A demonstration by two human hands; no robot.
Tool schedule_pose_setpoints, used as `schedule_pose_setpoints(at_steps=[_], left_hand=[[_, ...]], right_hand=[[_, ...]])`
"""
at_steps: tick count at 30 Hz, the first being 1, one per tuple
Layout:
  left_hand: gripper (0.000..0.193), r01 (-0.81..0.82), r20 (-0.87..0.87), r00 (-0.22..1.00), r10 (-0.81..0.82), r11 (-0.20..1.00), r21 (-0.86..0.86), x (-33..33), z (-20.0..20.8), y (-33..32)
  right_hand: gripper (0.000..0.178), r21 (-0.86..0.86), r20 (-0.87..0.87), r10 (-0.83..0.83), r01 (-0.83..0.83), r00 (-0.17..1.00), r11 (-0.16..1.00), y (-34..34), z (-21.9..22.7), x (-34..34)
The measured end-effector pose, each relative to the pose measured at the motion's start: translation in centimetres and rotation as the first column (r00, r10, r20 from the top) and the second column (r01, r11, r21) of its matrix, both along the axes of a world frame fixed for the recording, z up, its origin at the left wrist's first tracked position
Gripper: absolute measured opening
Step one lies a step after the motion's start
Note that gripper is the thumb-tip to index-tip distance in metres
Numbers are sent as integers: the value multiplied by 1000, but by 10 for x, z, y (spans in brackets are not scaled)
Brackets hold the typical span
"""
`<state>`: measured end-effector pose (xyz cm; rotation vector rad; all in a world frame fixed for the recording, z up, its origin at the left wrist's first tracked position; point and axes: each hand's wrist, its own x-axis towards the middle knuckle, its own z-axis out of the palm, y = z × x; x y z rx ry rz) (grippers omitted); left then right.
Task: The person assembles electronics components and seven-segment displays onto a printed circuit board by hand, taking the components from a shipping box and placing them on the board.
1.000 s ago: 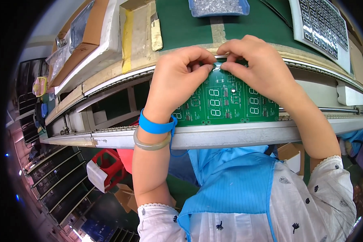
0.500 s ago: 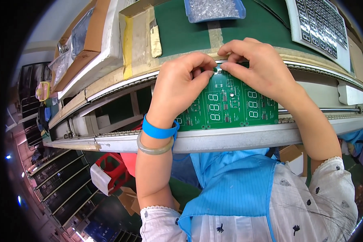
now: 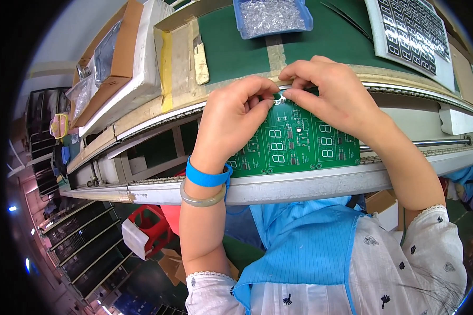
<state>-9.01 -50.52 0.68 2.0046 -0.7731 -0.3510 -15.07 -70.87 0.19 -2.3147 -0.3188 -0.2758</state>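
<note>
Across the rails [image 3: 310,192], the green circuit board [image 3: 302,157] stays put; at its twelve o'clock, left hand [image 3: 230,113] and right hand [image 3: 340,93] still bunch fingertips, seemingly mid-handling; whether around anything, I cannot tell.

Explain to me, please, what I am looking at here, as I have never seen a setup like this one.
There is no robot: these are a person's own bare hands, seen by a wide fisheye camera worn on the head and looking down, so straight edges bend. The left hand and right hand meet at the far edge of a green circuit board, which lies behind a metal rail. Whether the fingertips hold a small part is hidden. Beyond, on a green surface, sits a blue tray of small clear pieces.
</note>
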Motion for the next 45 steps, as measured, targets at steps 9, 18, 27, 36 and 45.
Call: schedule_pose_setpoints(at_steps=[9,18,27,36,45], left_hand=[[19,55,64,996,-56,998,11,2,0,0],[21,100,91,991,-98,995,-21,4,-2,0],[24,125,131,984,-123,992,-3,4,0,-1],[24,120,78,989,-122,992,25,5,1,-1],[26,142,193,971,-145,989,31,6,-2,-2]], right_hand=[[23,-3,16,9,-9,1000,1000,0,-1,0],[22,-6,24,17,-17,1000,1000,-1,-1,0],[22,-21,42,14,-13,999,1000,-2,-3,0],[21,-15,35,19,-18,999,1000,-2,-2,0],[21,-17,36,16,-15,999,1000,-2,-3,0]])
